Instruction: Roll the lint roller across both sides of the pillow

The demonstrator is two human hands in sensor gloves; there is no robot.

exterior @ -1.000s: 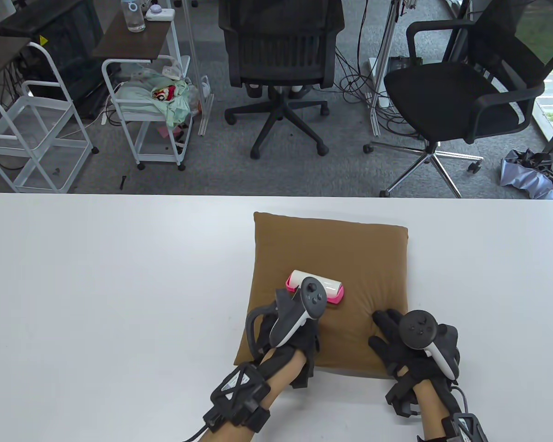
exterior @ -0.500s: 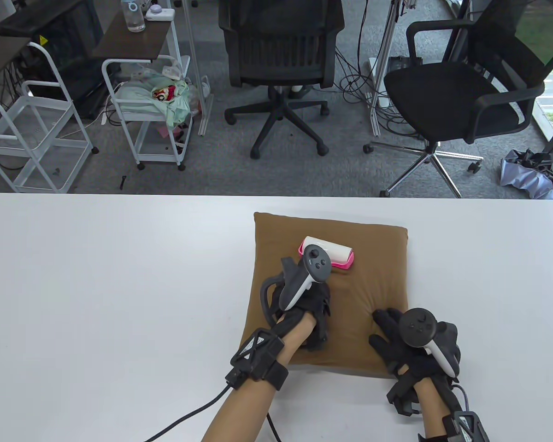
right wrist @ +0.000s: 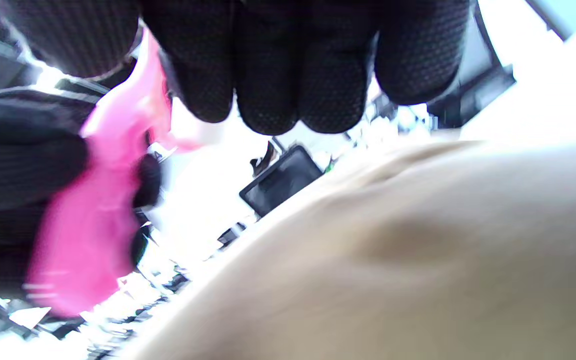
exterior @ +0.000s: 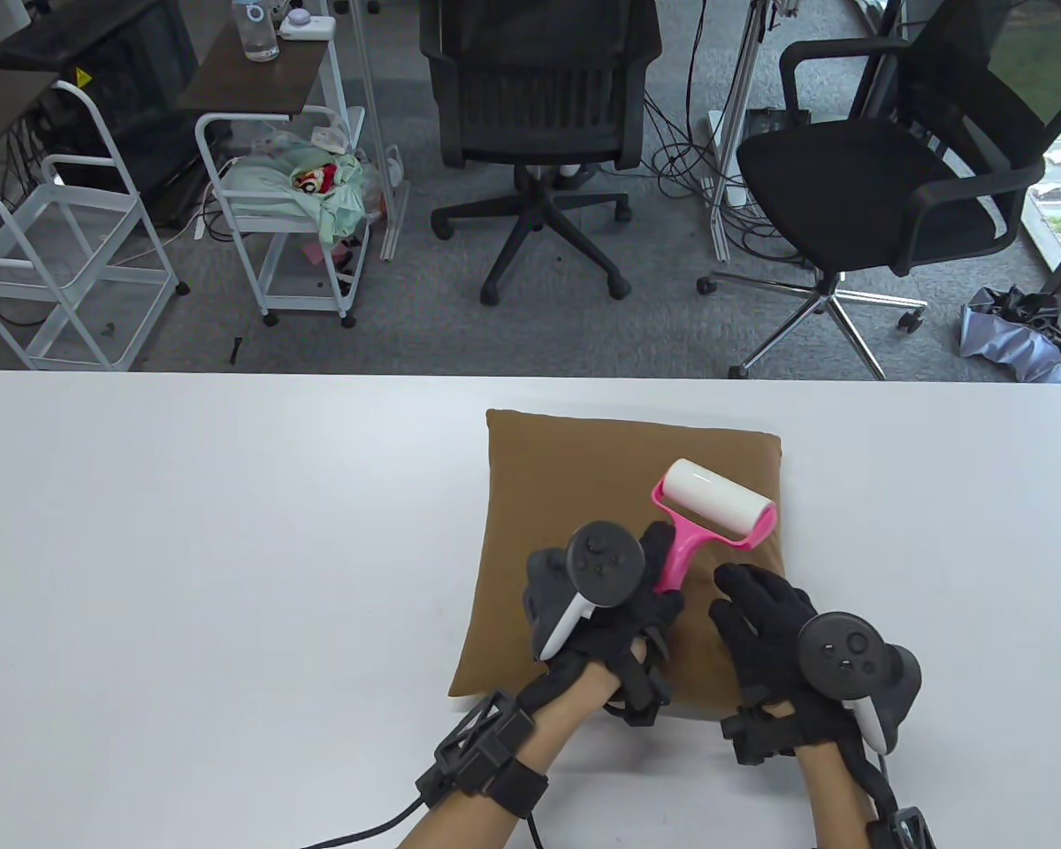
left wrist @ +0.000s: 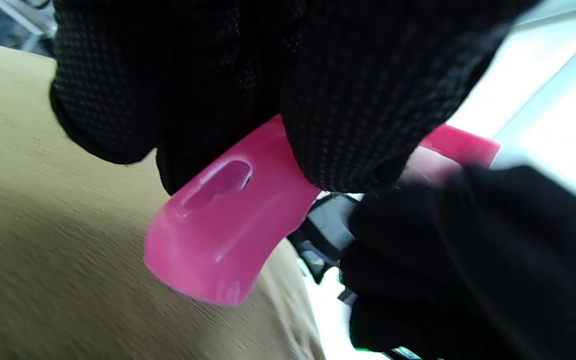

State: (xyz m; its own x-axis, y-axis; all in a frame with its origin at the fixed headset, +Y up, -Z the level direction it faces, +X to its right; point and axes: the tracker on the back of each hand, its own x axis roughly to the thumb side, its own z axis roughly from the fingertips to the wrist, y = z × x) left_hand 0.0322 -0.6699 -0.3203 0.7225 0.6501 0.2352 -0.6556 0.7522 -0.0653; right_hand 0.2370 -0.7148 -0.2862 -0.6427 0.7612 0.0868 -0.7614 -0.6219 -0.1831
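the brown pillow lies flat on the white counter, its near edge towards the person. the left hand has its grip wrapped around the pink handle of the lint roller; in the left wrist view the fingers are curled over the handle, whose rounded butt end sticks out below them above the fabric. the right hand sits at the pillow's near right part with its fingers spread apart, holding nothing. whether the palm truly presses the fabric or only hovers just over it is hard to say: the right wrist view is blurred, though it shows the fingertips free and the pillow close below.

the relation that matters: the handle runs from the left hand up and to the right, so the white sticky drum lies beyond the grip, near the pillow's right edge and just past the right hand's fingertips. the drum's long axis lies across the handle, slanting from upper left to lower right. the drum looks tilted up from the cover rather than laid flat on it. the left hand is the working hand; i judge the next stroke needs the drum set down flat and drawn along the handle's line, with the right hand kept out of its path. the top side is in work and the underside not yet turned up.
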